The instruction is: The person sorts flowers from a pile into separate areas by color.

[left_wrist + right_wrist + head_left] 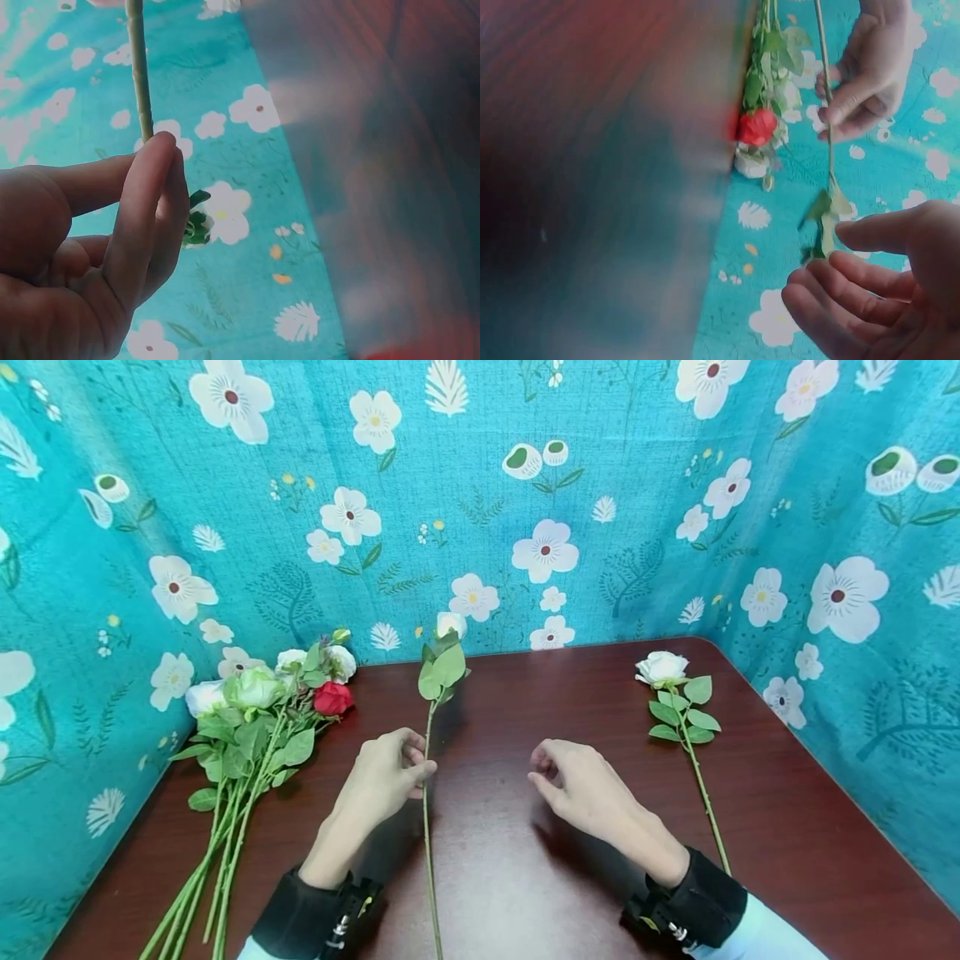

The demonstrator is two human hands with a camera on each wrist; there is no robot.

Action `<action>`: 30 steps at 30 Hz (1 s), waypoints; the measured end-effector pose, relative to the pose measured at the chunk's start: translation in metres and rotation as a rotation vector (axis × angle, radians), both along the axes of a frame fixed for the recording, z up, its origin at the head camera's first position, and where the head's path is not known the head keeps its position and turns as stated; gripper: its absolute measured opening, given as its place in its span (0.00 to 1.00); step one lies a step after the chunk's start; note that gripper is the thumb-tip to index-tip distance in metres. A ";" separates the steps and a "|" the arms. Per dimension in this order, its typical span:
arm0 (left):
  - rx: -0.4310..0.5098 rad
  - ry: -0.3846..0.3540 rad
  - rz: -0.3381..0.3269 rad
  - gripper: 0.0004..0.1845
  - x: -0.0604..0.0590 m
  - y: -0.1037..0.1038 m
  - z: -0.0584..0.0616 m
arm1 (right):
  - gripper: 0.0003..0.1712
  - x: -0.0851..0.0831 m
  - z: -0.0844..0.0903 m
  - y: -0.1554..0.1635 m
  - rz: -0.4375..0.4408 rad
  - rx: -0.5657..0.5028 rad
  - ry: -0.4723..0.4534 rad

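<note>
In the head view my left hand (pixel 386 772) pinches the green stem of a long-stemmed white rose (pixel 451 625) between thumb and fingertips, with the bloom pointing away and the stem running toward me. The left wrist view shows the stem (pixel 139 71) rising from the fingertips of my left hand (pixel 127 225). To the right of that rose, my right hand (pixel 588 785) hovers over the table with loosely bent fingers and nothing in them. From the right wrist, the rose's leaves (pixel 826 221) overlap the fingertips of my right hand (pixel 885 285).
A bunch of roses lies at the left of the dark wooden table (pixel 495 877), with pale blooms (pixel 257 687) and one red rose (pixel 333 698). Another white rose (pixel 663 667) lies alone on the right. A blue floral cloth (pixel 450 485) hangs around the back and sides.
</note>
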State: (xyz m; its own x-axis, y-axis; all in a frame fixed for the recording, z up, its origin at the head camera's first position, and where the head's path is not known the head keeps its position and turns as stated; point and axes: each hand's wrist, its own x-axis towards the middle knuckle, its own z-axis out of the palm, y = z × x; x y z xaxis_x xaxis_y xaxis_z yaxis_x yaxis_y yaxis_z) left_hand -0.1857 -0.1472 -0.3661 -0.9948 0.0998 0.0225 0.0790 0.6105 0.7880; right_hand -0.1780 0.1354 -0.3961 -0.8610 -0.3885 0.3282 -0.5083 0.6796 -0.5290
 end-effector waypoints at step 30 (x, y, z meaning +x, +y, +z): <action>0.260 0.174 -0.090 0.14 0.018 0.045 0.008 | 0.14 0.023 0.000 -0.037 0.236 -0.402 -0.276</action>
